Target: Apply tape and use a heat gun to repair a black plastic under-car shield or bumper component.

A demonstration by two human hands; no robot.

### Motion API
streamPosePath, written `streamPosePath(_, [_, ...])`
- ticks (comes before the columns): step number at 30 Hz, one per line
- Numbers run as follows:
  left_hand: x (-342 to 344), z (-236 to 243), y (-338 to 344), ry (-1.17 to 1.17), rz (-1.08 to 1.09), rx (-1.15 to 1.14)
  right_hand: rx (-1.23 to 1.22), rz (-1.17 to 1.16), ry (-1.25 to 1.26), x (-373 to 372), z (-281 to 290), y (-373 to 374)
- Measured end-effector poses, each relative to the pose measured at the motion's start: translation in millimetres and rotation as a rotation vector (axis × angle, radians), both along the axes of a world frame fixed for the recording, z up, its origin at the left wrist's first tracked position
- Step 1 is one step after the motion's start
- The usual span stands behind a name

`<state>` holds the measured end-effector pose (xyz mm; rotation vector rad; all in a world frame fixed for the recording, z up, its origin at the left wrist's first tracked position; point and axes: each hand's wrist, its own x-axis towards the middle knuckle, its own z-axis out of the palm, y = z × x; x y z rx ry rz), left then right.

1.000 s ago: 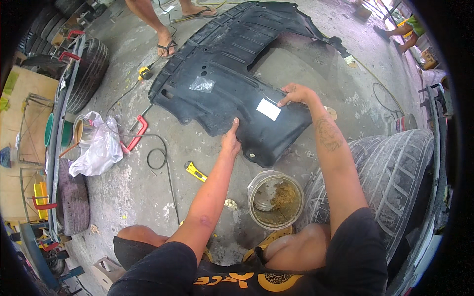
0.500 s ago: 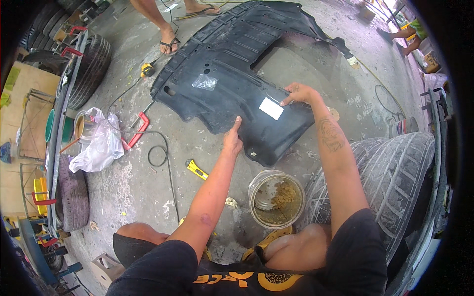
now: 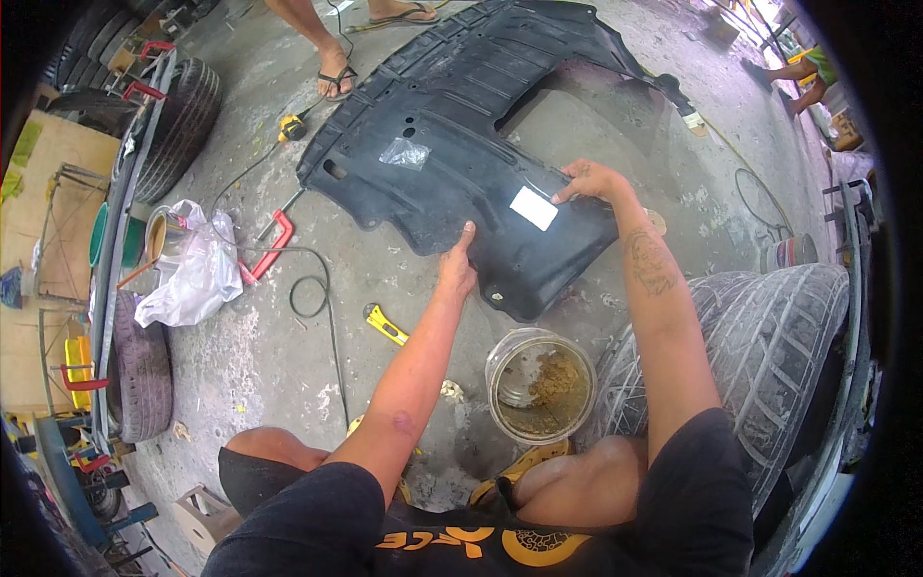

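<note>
A large black plastic car undertray (image 3: 452, 144) stretches away from me over the concrete floor. My left hand (image 3: 459, 260) grips its near left edge, thumb on top and the other fingers hidden beneath. My right hand (image 3: 588, 183) pinches the right edge by the cutout, with the thumb lying over the top face. Close to that thumb is a white paper label (image 3: 534, 209) on the undertray. Farther to the left, a small clear plastic bag (image 3: 405, 153) rests on the panel.
Before my knees stands a round tub (image 3: 541, 387) with brown residue; a yellow utility knife (image 3: 386, 325) lies left of it. Tyres (image 3: 740, 356) stand at right. A red clamp (image 3: 273, 248), white plastic bag (image 3: 197, 279) and cable (image 3: 327, 288) are at left. Another person's foot (image 3: 336, 82) is by the undertray's far edge.
The view has shifted slightly, so the undertray and floor items appear a little farther right. Both hands keep the same hold on the undertray.
</note>
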<state>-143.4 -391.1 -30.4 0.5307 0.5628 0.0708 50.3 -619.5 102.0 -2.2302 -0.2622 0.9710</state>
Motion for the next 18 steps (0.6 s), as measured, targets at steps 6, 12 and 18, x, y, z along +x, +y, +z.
streamPosePath(6, [-0.8, 9.1, -3.8, 0.012, 0.004, 0.051, -0.001, -0.005, 0.007, 0.3, -0.8, -1.2])
streamPosePath(12, [-3.8, 13.7, -2.8, 0.007, -0.002, 0.018, -0.032, 0.000, -0.071, -7.4, 9.4, 4.5])
streamPosePath(18, [-3.8, 8.1, -12.8, -0.019, 0.083, 0.164, -0.010, -0.050, -0.078, -4.7, -1.9, -0.7])
